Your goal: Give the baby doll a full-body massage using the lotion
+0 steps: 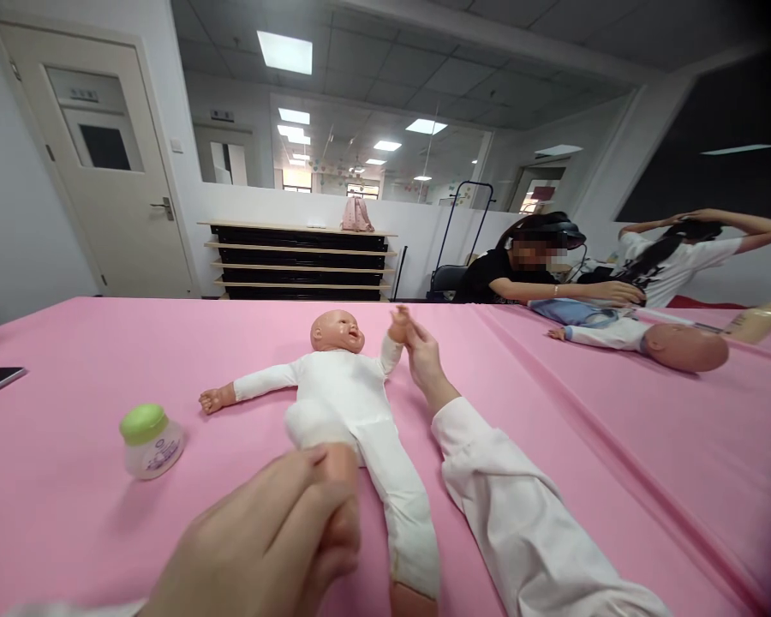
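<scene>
Pink cloth [57, 523] is covering the table, and on it a white-bodied doll [340, 390] is lying on its back in the middle, its head [334, 332] pointing away from the person working. The left hand [257, 527] is reaching in low and close, its fingers curling round the lower part of one raised leg [339, 465]; the hand is blurring a little, but it is clearly gripping. The right hand [427, 362], coming out of a loose white sleeve [514, 506], is pinching the doll's small wrist between thumb and fingers and holding that arm [391, 353] up. The doll's other arm [263, 381] is stretching out sideways, while the other leg [404, 506] is lying straight along the cloth. Near the outstretched arm, a jar [154, 446] with a green lid is standing upright. Across to the right, a co-worker in black [485, 276] is resting a hand by a second doll [684, 345].
</scene>
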